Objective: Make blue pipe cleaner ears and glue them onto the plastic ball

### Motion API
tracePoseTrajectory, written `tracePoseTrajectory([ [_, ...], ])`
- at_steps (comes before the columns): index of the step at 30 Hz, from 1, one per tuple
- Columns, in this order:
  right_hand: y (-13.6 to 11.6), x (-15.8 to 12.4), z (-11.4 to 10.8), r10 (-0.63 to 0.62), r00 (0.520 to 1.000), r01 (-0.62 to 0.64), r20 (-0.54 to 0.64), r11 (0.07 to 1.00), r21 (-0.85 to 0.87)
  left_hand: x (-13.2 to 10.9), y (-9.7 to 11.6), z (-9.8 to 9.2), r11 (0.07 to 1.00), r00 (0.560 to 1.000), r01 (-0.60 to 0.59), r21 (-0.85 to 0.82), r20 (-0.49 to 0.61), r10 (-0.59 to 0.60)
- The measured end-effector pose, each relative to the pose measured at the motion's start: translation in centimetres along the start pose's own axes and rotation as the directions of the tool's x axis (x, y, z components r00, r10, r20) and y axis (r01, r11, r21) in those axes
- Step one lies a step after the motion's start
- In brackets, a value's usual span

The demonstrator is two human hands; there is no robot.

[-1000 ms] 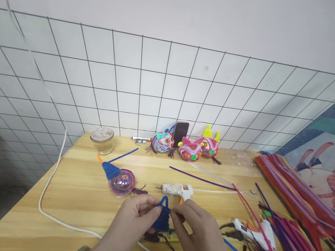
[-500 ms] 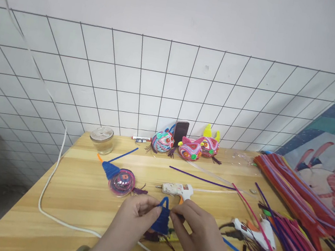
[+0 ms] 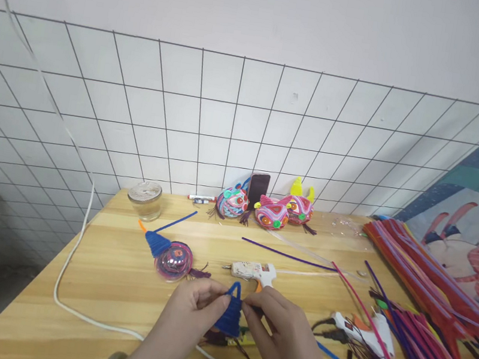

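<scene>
We can read no lettering or numbers. The marks on the middle hot glue gun (image 3: 244, 269) are too blurred for us.

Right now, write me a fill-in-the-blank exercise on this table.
The wrapped piece between the left hand and right hand is ____.
The long cable at left is ____.
Right of the phone stand ____ colourful ornaments.
The glue gun just beyond the wrapped piece has a trigger coloured ____.

Missing words: blue; white; two; orange.
</scene>
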State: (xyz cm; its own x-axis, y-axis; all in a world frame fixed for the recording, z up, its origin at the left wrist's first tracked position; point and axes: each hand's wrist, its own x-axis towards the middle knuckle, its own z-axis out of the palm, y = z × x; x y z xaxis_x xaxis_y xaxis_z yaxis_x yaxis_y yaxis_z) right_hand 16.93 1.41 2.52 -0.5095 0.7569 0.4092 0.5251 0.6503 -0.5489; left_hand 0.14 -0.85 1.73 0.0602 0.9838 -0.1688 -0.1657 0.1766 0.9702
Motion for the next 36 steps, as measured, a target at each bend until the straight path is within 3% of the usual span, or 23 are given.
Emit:
tracePoseTrajectory([
  [18, 0.01, 0.01, 0.24, 0.004, 0.999, -0.005, -0.033, 0.999, -0.034, 0.30, -0.45, 0.04, 0.999, 0.999, -0.041, 0.024, 0.008, 0.041],
  [29, 0.05, -0.02, 0.35, 0.029, 0.999, -0.030, -0.027, 0.999, -0.034, -0.14, 0.20, 0.25, 0.998, 0.999, 0.029, 0.048, -0.014, -0.029],
  [36, 0.03, -0.09, 0.54, 0.043, 0.999, -0.044, -0.030, 0.999, -0.031, -0.03, 0.31, 0.51, 0.999, 0.999, 0.044, -0.024, -0.017, -0.044],
])
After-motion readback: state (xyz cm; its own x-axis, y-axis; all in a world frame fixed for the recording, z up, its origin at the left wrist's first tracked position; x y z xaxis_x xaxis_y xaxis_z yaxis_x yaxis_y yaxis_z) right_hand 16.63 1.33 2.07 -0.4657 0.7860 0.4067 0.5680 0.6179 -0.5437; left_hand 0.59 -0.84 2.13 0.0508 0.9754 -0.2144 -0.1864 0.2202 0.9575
